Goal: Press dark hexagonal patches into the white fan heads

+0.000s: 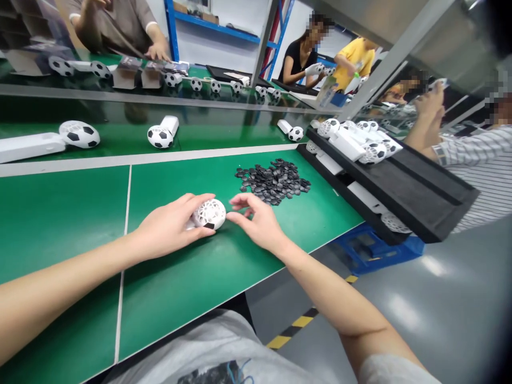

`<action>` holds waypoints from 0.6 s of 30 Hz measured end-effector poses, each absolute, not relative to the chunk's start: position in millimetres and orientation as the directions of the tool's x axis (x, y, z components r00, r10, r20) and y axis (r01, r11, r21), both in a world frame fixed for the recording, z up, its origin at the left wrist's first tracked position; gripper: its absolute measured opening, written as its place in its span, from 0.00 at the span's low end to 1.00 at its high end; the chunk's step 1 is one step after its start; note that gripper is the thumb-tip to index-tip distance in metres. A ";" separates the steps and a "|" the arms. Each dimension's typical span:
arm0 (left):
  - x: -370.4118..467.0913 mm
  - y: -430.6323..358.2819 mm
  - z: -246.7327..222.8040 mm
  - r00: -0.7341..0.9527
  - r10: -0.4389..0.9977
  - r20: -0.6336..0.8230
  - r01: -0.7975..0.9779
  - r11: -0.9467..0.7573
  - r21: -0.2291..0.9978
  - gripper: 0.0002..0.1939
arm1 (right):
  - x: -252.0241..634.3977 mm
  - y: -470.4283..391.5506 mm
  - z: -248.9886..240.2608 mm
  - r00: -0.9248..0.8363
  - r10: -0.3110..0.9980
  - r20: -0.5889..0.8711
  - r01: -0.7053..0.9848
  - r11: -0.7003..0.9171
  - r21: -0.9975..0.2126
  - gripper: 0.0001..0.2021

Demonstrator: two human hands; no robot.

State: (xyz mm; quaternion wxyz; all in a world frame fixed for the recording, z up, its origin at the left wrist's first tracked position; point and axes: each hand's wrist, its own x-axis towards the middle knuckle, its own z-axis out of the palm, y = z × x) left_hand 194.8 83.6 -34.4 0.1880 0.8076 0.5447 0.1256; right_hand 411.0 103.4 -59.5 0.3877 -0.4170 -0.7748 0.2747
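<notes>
A white football-patterned piece (211, 213) with an openwork face and one black patch at its lower edge is held over the green table (160, 293). My left hand (172, 224) grips it from the left, thumb and fingers around its rim. Just to its right is my right hand (256, 220), fingers curled and fingertips close to the rim; whether something small sits between them cannot be made out. Behind my right hand lies a heap of small black pieces (276, 180).
Black trays (424, 181) with white football-headed parts stand at the right, over a blue stool (376, 250). Football-headed parts (160, 136) lie on the strip (224, 130) beyond the white divider. Several people sit or stand across and at the right.
</notes>
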 end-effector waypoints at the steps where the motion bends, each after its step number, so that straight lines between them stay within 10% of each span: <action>1: 194.6 83.1 -34.5 0.362 0.932 -0.009 0.839 -0.321 0.440 0.35 | 423.1 106.1 -59.7 -0.307 0.874 0.377 0.493 0.485 -0.723 0.08; 14: 191.3 96.7 -27.6 0.466 0.883 -0.047 0.819 -0.411 0.399 0.28 | 463.4 110.7 -71.6 -0.508 0.797 0.326 0.818 0.565 -0.105 0.11; 18: 189.0 89.6 -27.8 0.515 0.857 -0.027 0.810 -0.475 0.344 0.30 | 465.3 106.9 -66.1 -0.496 0.820 0.286 0.824 0.548 -0.142 0.16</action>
